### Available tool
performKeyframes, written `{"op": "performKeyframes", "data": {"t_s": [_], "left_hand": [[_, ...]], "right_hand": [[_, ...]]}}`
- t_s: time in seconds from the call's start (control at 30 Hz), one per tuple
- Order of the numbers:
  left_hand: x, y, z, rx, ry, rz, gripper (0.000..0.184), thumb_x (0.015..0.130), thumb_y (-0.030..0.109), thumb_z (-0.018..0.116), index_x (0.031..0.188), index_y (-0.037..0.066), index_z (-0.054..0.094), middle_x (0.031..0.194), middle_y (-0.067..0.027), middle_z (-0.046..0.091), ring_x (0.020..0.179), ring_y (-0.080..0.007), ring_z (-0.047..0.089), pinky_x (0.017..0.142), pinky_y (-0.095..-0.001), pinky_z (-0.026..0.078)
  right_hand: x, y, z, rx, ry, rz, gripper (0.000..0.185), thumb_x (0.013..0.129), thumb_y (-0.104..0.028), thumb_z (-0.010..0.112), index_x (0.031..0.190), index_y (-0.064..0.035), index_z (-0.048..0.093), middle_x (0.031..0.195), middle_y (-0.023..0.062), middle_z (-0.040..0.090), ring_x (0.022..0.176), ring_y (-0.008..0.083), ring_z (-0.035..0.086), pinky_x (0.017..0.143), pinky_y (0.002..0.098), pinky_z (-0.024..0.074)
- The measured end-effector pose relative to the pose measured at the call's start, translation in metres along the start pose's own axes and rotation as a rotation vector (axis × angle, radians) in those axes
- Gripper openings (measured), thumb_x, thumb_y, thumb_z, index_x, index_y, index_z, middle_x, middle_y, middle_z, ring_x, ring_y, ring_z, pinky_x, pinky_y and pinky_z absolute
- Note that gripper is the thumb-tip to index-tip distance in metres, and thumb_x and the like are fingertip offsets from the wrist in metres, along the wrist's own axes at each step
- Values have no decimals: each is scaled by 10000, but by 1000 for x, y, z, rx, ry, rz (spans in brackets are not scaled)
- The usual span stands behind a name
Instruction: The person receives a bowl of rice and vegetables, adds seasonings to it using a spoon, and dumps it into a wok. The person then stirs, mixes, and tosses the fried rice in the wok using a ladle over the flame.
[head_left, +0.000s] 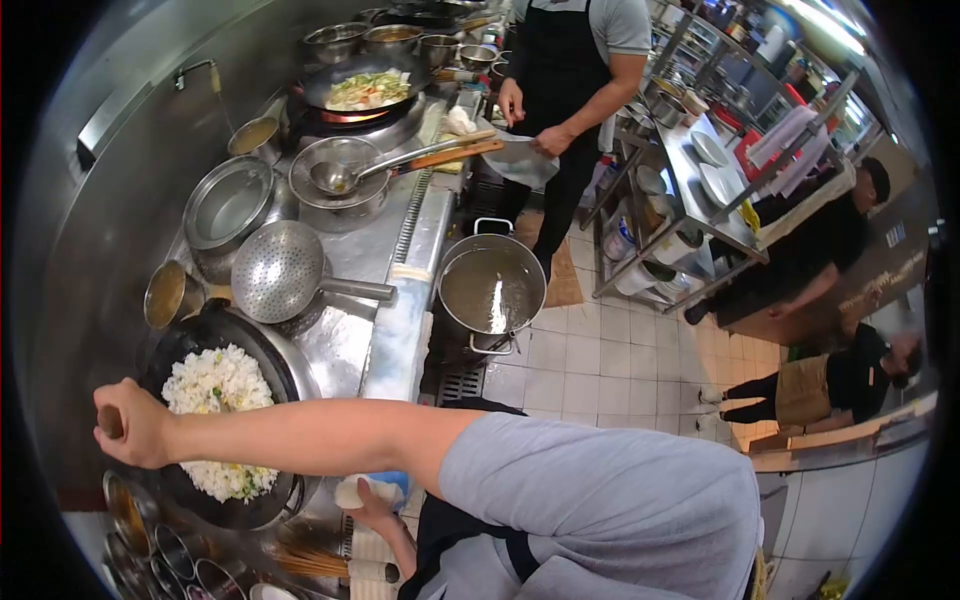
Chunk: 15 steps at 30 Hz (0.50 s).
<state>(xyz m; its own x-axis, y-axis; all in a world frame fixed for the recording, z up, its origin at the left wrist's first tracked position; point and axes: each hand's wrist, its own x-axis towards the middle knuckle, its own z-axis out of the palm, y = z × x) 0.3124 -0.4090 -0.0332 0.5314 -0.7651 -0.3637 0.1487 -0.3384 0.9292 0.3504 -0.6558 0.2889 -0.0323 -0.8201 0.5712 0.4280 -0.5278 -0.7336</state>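
Two grips shown: right hand [130, 425] clenched around wooden handle [110, 422] beside wok [200, 502] of rice [215, 378]; left hand [376, 514] pinching white cloth [353, 491]. Perforated skimmer [278, 270] near wok.

Wearing plain light-grey shirt [470, 578] with loose, creased short sleeve [600, 470]. Also wearing black apron [440, 535] over it, with narrow black strap [520, 552]. Showing bare right hand [140, 425] and bare left hand [374, 515]

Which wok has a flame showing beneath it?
The far wok, holding the mixed stir-fry: an orange flame glows under its near rim. The near wok, heaped with white rice, shows no flame.
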Motion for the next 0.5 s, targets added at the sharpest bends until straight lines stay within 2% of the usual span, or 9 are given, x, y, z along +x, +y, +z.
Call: {"op": "performKeyframes", "data": {"t_s": [0.07, 0.17, 0.27, 0.37, 0.5], "left_hand": [[-7, 23, -1, 52, 23, 75, 575, 851, 130, 667, 1314, -42, 374, 1166, -187, 557, 973, -245, 579, 835, -343, 488], [-17, 55, -4, 95, -120, 137, 648, 822, 102, 658, 1354, -47, 320, 1209, -246, 523, 1056, -315, 569, 889, -387, 471], [-19, 70, 1, 856, -208, 425, 720, 784, 77, 643, 1395, -29, 278, 1258, -315, 461, 1130, -421, 516, 941, -453, 432], [-25, 92, 12, 1095, -328, 161, 788, 754, 93, 654, 1426, 1, 252, 1283, -348, 412, 1153, -483, 454, 971, -492, 386], [-23, 94, 13, 1074, -318, 204, 758, 766, 140, 646, 1422, 18, 286, 1237, -334, 462, 1114, -478, 480, 963, -485, 394]], "right_hand": [[0, 7, 4, -70, 26, -83, 245, 741, -47, 659, 611, -14, 454, 531, 142, 546, 478, 255, 568, 470, 337, 409], [3, 6, 6, -38, 6, -41, 245, 741, -36, 654, 612, -12, 447, 532, 143, 548, 478, 263, 566, 468, 331, 409], [5, 5, 7, -15, 16, -38, 248, 741, -31, 651, 613, -11, 439, 531, 142, 547, 476, 268, 564, 466, 328, 405], [5, 2, 8, -24, 24, -45, 246, 744, -28, 646, 617, -8, 436, 529, 143, 544, 474, 266, 563, 465, 325, 405], [5, 3, 8, -32, 38, -28, 251, 747, -36, 642, 621, -13, 426, 531, 144, 538, 482, 265, 565, 464, 329, 395]]}}
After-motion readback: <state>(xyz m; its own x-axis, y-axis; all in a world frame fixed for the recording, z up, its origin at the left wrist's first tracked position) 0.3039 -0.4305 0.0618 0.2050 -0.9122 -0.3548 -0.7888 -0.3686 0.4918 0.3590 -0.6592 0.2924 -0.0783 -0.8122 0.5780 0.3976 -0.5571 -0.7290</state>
